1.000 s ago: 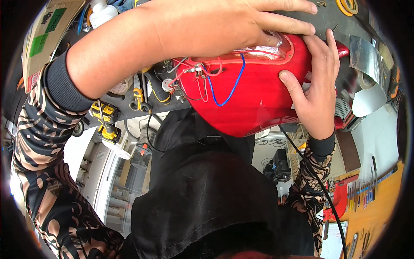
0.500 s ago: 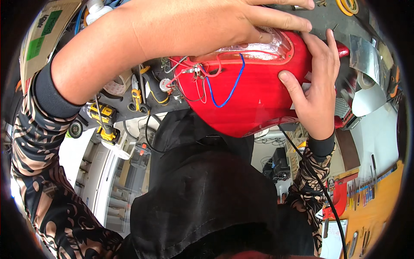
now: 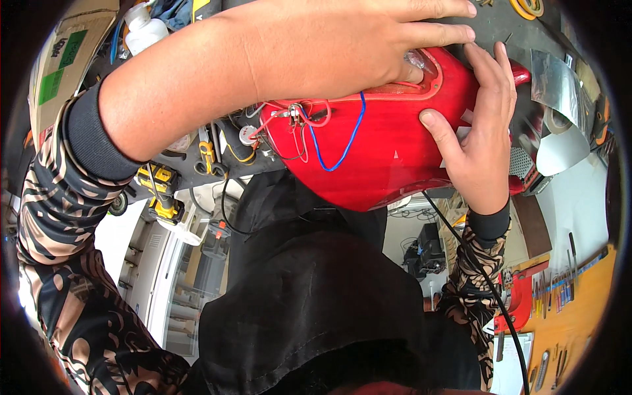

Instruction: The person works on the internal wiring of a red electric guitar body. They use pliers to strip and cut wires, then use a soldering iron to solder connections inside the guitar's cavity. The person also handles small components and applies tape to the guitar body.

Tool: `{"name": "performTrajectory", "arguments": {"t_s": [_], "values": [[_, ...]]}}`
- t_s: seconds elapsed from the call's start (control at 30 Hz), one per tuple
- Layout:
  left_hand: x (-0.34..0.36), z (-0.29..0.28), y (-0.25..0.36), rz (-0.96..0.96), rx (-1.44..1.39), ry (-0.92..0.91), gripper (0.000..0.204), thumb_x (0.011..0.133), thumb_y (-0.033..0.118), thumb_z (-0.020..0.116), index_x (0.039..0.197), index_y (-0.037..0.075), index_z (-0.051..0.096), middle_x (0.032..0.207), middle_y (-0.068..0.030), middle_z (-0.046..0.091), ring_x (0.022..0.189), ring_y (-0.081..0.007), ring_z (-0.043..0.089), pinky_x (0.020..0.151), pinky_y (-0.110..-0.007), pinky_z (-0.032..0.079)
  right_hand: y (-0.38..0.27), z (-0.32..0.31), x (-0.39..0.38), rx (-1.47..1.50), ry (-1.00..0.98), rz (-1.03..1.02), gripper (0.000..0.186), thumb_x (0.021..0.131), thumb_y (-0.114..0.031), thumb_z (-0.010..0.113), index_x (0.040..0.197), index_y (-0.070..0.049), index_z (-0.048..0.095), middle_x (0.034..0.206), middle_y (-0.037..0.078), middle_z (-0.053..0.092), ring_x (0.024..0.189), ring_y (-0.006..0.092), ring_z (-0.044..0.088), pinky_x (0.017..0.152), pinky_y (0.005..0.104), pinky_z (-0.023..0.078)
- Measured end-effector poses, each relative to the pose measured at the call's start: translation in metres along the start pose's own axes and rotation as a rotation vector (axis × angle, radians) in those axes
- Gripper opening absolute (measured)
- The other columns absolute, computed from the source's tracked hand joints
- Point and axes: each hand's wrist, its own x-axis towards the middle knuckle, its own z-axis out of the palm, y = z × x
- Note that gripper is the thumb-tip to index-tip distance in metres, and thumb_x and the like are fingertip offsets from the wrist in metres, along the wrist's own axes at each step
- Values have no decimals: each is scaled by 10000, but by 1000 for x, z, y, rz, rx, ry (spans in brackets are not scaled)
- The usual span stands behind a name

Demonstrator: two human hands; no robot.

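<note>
Up close, the left hand [image 3: 342, 49] lies flat, fingers extended, across the red guitar body [image 3: 382, 151]; the right hand [image 3: 480, 131] cups its right edge, fingers spread, near blue wire [image 3: 342, 148].

The left hand [image 3: 342, 49] covers much of the glossy red guitar-shaped body [image 3: 388, 155], and its fingertips run past the top edge. The small tools on the orange board [image 3: 566, 309] are too small to tell apart.
</note>
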Motion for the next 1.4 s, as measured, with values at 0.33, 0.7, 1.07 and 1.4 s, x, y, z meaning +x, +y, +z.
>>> {"name": "performTrajectory", "arguments": {"t_s": [0.33,0.7,1.07,1.4], "values": [[-12,-2,-14,109,209,71,328,1031,304,778,1339,389,851,1749,-79,528,1680,-390,374,1382,-760,184,2,-2,0,3,-11,4,871,958,-386,892,1649,-32,498,1633,195,552,1644,514,365,1327,596,337],[5,-21,-6,117,232,-31,223,1069,312,756,1259,294,871,1708,-71,571,1662,-388,412,1389,-752,176,-1,2,-1,130,50,110,899,901,-336,971,1603,-44,492,1793,186,336,1706,393,289,953,400,722],[-5,12,-19,150,216,110,341,1066,338,751,1401,350,813,1707,-19,559,1638,-334,434,1389,-758,181,1,-3,0,83,49,109,1075,856,-357,1003,1692,-49,401,1805,199,301,1676,382,327,1063,414,682],[-4,-20,-14,157,167,-94,305,979,233,828,1269,309,883,1621,-37,626,1603,-336,477,1378,-731,235,4,-4,0,59,22,129,1211,857,-350,999,1784,-58,276,1819,218,273,1675,389,335,1048,422,690]]}}
